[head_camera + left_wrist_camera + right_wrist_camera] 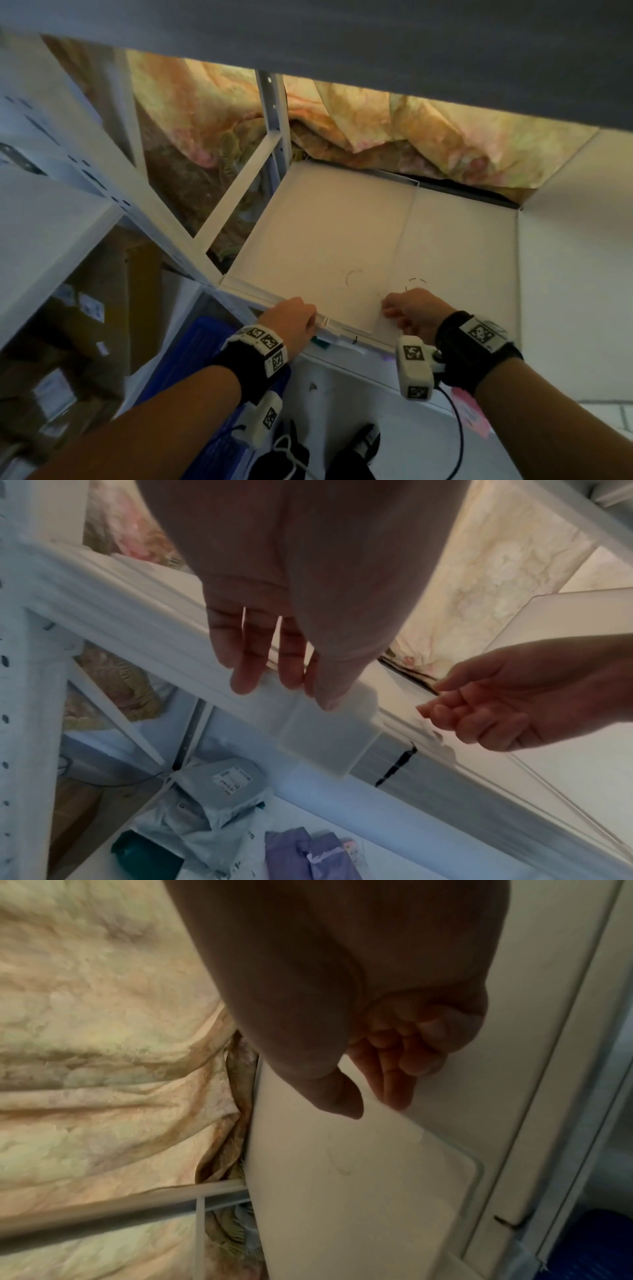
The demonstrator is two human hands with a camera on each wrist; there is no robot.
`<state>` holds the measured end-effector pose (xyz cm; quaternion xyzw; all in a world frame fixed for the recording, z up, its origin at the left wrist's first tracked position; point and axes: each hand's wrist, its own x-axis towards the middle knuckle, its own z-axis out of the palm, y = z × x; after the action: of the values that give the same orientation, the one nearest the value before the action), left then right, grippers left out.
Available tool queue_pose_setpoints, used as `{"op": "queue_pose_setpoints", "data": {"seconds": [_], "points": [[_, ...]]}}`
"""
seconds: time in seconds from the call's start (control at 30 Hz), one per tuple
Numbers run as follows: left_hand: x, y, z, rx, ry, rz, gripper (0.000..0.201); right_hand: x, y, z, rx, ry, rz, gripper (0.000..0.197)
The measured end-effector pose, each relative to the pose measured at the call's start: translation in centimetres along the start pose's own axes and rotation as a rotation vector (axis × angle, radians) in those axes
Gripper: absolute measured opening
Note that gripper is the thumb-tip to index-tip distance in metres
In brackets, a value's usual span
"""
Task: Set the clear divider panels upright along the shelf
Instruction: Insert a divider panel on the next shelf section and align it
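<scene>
A clear divider panel [400, 246] stands on edge on the white shelf [308, 222], running from front to back. My right hand [394, 310] pinches its near top edge between thumb and fingers; the right wrist view shows the right hand [377, 1104] on the panel [394, 1177] near its rounded corner. My left hand [298, 313] rests with straight fingers on a translucent clip [329, 734] on the shelf's front rail [342, 330]. In the left wrist view the left hand [291, 688] is on the clip while the right hand [441, 710] grips the panel [561, 618].
A patterned curtain [376, 113] hangs behind the shelf, and a dark shelf underside [342, 34] is close above. A white side wall [575, 240] bounds the right. Below are a blue crate [202, 346], cardboard boxes [102, 291] and grey packets [205, 804].
</scene>
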<state>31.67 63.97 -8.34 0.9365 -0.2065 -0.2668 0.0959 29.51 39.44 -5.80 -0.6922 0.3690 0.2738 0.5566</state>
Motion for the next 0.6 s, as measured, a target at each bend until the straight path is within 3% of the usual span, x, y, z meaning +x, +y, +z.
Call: {"op": "queue_pose_setpoints", "data": {"seconds": [0.1, 0.17, 0.27, 0.33, 0.37, 0.43, 0.6], "points": [[-0.2, 0.2, -0.1, 0.006, -0.012, 0.052, 0.026, -0.5, -0.5, 1.2, 0.008, -0.007, -0.084, 0.008], [-0.7, 0.1, -0.3, -0.012, -0.071, 0.123, 0.038, -1.3, -0.6, 1.7, -0.027, -0.004, -0.168, 0.015], [-0.7, -1.1, 0.0, -0.033, -0.149, 0.227, 0.037, -2.7, -0.4, 2.1, -0.36, 0.107, -0.302, 0.019], [-0.5, -2.1, 0.7, -0.183, -0.165, 0.181, 0.04, -3.3, 0.2, 2.5, -0.556, 0.182, -0.377, 0.018], [-0.4, -2.5, 1.0, -0.294, -0.16, 0.136, 0.051, -3.4, 0.6, 2.8, -0.646, 0.172, -0.387, 0.021], [0.0, -3.1, 2.0, -0.488, -0.158, 0.058, 0.065, -3.6, 1.2, 3.5, -0.796, 0.109, -0.354, 0.03], [0.1, -2.1, 3.4, -0.725, -0.233, -0.072, 0.082, -3.1, 1.3, 4.2, -0.956, 0.09, -0.241, 0.043]]}}
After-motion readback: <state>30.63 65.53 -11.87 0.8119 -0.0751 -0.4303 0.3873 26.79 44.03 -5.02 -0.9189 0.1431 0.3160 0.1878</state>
